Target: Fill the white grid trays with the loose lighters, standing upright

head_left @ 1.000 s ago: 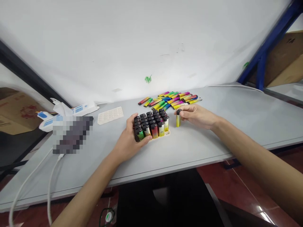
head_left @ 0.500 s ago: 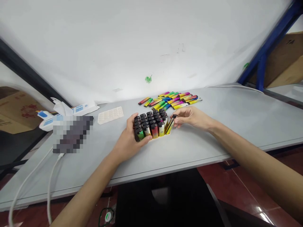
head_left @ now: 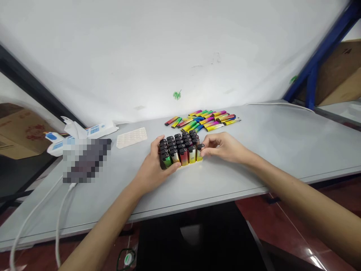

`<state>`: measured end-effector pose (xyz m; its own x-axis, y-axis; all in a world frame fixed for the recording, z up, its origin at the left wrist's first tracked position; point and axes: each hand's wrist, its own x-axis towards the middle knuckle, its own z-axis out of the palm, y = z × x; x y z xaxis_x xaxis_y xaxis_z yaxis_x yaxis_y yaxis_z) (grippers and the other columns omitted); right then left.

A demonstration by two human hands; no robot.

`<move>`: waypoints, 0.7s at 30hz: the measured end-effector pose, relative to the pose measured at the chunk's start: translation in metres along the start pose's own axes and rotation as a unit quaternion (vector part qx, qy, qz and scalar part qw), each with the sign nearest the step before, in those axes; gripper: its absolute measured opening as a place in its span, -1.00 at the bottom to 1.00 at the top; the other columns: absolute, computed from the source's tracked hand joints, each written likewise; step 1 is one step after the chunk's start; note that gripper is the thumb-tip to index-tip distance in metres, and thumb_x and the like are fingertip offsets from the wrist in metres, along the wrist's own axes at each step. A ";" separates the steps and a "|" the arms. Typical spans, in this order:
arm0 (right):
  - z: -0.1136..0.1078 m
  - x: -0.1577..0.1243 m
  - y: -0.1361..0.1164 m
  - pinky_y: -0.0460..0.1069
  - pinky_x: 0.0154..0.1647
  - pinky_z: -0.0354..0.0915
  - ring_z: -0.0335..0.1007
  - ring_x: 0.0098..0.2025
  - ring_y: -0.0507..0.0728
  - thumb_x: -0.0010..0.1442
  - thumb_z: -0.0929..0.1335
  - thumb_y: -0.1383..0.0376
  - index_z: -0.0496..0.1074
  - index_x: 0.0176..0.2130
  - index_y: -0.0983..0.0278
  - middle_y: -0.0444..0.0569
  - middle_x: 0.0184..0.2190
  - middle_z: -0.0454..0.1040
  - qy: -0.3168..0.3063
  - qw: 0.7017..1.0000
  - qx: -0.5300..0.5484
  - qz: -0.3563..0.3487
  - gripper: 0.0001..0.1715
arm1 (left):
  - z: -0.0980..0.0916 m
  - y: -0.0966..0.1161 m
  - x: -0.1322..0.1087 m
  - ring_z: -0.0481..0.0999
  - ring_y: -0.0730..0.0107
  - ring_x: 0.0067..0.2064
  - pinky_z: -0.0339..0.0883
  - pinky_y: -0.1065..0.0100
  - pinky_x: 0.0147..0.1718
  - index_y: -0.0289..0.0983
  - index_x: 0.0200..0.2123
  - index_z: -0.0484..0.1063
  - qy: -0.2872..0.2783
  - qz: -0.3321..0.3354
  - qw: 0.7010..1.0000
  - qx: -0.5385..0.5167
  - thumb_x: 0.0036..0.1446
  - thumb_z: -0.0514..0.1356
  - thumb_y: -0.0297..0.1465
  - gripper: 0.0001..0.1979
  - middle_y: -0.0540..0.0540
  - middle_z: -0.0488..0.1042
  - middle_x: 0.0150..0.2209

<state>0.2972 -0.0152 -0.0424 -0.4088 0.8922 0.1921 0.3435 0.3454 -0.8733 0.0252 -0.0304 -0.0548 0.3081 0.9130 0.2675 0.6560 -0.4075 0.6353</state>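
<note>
1. Head view, and both hands are in on the action, centre frame, over a grey table (head_left: 239,180).
2. Right hand (head_left: 222,148), just right of centre: thumb and fingertips pinch the black top of a yellow-and-silver lighter (head_left: 199,153), and there it is, upright at the front right corner of the group!
3. Left hand (head_left: 152,169), left of centre: it curls round the left end of the packed lighters (head_left: 184,156), thumb across the front at lower left, index finger up by the back left corner, a firm clasp.
4. Those packed lighters stand in close rows, mid-frame, black tops up; the front row runs green, silver, red, pale silver-yellow, then the pinched one. A sliver of pale tray (head_left: 187,165) peeks out beneath them.
5. Behind, above centre, a loose pile of lighters (head_left: 210,120) lies flat, overlapping, in pink, green, blue, red and yellow, near the white wall (head_left: 169,49).
6. Left of centre, a white pocketed tray (head_left: 132,137) lies flat, well apart from the right hand.
7. Over to the left, a white power strip (head_left: 101,129) sits behind a dark object (head_left: 87,160), partly pixelated, so what it is I can't tell; a white cable (head_left: 59,226) drops towards the lower left.
</note>
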 end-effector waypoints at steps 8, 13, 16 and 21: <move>0.001 0.002 0.009 -0.06 -0.52 0.01 0.09 -0.53 -0.02 0.05 0.47 -0.02 0.41 -0.52 0.27 -0.20 -0.61 0.33 -0.034 0.988 -0.153 0.004 -0.56 | -0.001 0.001 0.000 0.49 0.11 0.06 0.38 0.08 0.05 -0.15 0.34 -0.18 0.002 -0.006 1.000 0.000 0.07 0.29 -0.16 -0.09 -0.24 0.37 0.14; 0.000 0.002 0.010 -0.06 -0.48 0.12 0.22 -0.47 0.02 0.04 0.46 -0.08 0.40 -0.46 0.26 -0.13 -0.48 0.46 -0.034 0.990 -0.133 0.014 -0.53 | -0.001 0.000 -0.001 0.47 0.11 0.10 0.36 0.10 0.08 -0.17 0.34 -0.18 0.002 0.003 1.000 -0.003 0.08 0.29 -0.17 -0.09 -0.26 0.36 0.16; -0.001 0.002 0.010 -0.02 -0.42 0.23 0.33 -0.41 0.06 0.05 0.46 -0.07 0.39 -0.38 0.24 -0.08 -0.38 0.53 -0.017 0.992 -0.127 0.015 -0.55 | -0.001 -0.002 0.000 0.45 0.11 0.12 0.35 0.09 0.09 -0.17 0.34 -0.18 0.001 0.006 1.000 -0.004 0.08 0.29 -0.16 -0.09 -0.26 0.34 0.17; 0.001 0.002 0.010 0.10 -0.13 0.37 0.43 -0.07 0.21 -0.04 0.52 -0.02 0.28 0.13 0.24 0.09 0.00 0.47 0.021 0.991 -0.129 -0.037 -0.15 | 0.001 -0.002 -0.002 0.44 0.04 0.14 0.33 0.01 0.11 -0.16 0.35 -0.19 -0.001 0.004 1.000 -0.016 0.09 0.29 -0.15 -0.08 -0.28 0.32 0.19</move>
<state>0.2985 -0.0105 -0.0511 -0.4083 0.8706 0.2746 0.5212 0.4692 -0.7129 0.0234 -0.0309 -0.0572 0.3142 0.9097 0.2714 0.6307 -0.4137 0.6566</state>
